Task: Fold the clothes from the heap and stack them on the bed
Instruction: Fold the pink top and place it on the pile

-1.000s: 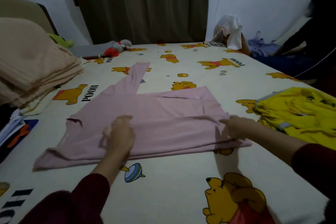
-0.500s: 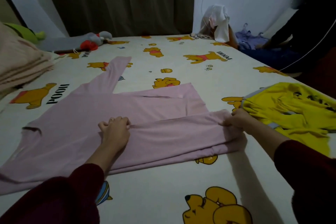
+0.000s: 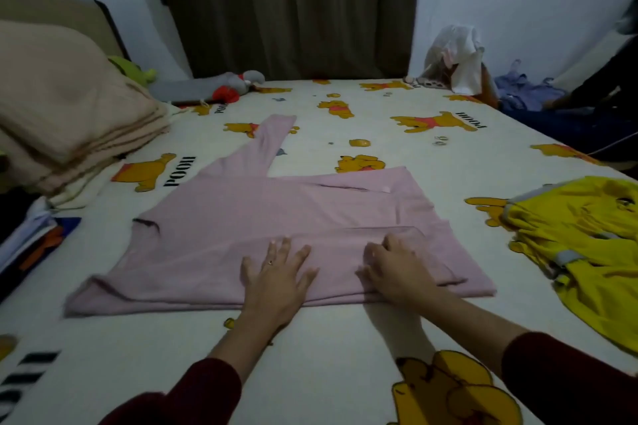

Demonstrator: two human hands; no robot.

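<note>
Pink top (image 3: 276,217) lies spread across the middle of the bed (image 3: 345,373), one sleeve folded in along its near edge. Left hand (image 3: 276,274) presses flat on it with fingers spread, seemingly to smooth the fold. Right hand (image 3: 397,269) rests beside it, fingers bent onto the sleeve; whether it grips is unclear.

curtain (image 3: 286,7) | plush toy (image 3: 226,88) by headboard (image 3: 51,9) | folded blanket (image 3: 62,103) left

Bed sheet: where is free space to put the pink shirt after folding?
Bare sheet lies between the pink shirt and the curtain. Crowded: beige blankets on the left, yellow garment on the right.
</note>
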